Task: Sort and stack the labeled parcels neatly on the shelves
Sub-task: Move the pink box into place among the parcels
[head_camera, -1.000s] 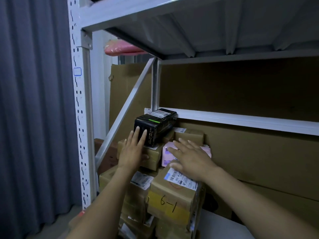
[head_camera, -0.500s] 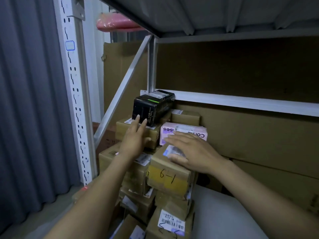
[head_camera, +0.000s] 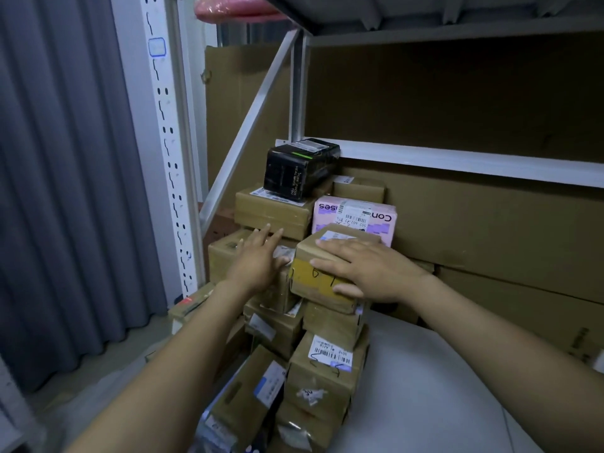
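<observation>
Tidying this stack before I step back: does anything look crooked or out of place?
Yes. The black box sits turned at an angle on the brown carton beneath it, and the yellow-taped parcel under your right hand lies skewed to the pink box behind.

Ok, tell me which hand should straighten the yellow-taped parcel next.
Right. The right hand lies flat on top of the yellow-taped parcel, fingers spread across it; the left hand rests on the brown parcel beside it.
</observation>
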